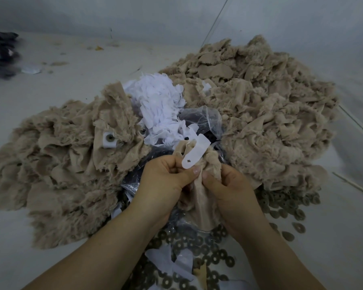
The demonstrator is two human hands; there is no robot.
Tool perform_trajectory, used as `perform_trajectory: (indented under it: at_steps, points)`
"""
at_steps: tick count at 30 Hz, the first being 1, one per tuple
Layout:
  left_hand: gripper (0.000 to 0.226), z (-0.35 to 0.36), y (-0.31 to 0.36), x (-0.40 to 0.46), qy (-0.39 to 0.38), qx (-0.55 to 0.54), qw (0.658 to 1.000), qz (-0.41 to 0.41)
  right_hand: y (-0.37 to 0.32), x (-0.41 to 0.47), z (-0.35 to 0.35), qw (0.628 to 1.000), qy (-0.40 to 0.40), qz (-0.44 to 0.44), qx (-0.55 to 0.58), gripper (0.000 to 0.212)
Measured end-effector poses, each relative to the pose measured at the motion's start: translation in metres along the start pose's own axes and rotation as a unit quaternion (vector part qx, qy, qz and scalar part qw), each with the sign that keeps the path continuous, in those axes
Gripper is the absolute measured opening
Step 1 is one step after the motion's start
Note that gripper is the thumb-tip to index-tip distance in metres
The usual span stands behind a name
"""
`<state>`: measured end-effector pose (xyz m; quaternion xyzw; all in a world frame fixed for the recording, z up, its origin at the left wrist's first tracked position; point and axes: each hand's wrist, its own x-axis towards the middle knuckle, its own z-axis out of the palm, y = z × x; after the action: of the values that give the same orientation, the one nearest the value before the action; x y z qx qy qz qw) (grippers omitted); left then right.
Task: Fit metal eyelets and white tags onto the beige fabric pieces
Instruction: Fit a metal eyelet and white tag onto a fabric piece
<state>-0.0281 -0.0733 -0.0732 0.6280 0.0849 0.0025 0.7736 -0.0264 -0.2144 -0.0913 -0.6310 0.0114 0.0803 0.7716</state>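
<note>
Left hand [166,174]: we have it clenched on a white tag [194,154], thumb pressing the punched end, centre of frame.
Right hand [226,183]: grasping the same beige fabric piece [199,197], bunched under the tag.
Tag hole: visible, something dark in it; we can't tell if an eyelet is through.
Eyelets [199,245]: loose rings spread on the desk [50,65], lower centre and lower right.
Stock: beige piles left [57,164] and upper right [260,101]; spare tags [159,101] heaped between; one fitted piece [109,139] mid-left.
Risk: we judge the frayed fabric could slip off the hole line, so the tag seats crooked.
Risk: a loosened thumb drops the tag into the heap.
</note>
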Motion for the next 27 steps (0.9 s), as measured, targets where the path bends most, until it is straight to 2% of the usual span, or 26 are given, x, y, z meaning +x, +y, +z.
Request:
perform_trajectory:
  at_steps: [3, 5, 9, 12, 15, 23, 27]
  points:
    - [0.008, -0.001, -0.001, 0.001, 0.009, 0.029, 1.000, 0.005, 0.001, 0.002, -0.004, 0.999, 0.030, -0.004, 0.020, 0.014]
    - [0.008, -0.002, -0.002, 0.001, 0.010, 0.041, 0.999, 0.010, 0.003, 0.003, -0.005, 0.999, 0.043, -0.009, 0.020, 0.009]
    - [0.008, 0.000, 0.000, 0.000, 0.013, 0.042, 0.999, 0.015, 0.003, 0.002, -0.002, 0.998, 0.055, -0.016, 0.015, 0.019]
    - [0.012, 0.000, 0.000, -0.001, 0.015, 0.056, 0.998, 0.018, 0.003, 0.002, -0.001, 0.997, 0.070, -0.026, 0.003, 0.004]
    - [0.014, 0.001, 0.000, -0.002, 0.015, 0.064, 0.998, 0.018, 0.003, 0.001, 0.001, 0.993, 0.098, -0.055, -0.025, 0.014]
    - [0.015, 0.002, -0.003, -0.001, 0.005, 0.067, 0.997, 0.028, 0.005, 0.002, 0.004, 0.988, 0.146, -0.056, 0.012, 0.006]
    - [0.015, 0.005, -0.002, -0.002, 0.012, 0.069, 0.997, 0.032, 0.006, 0.001, 0.008, 0.988, 0.141, -0.056, 0.021, 0.020]
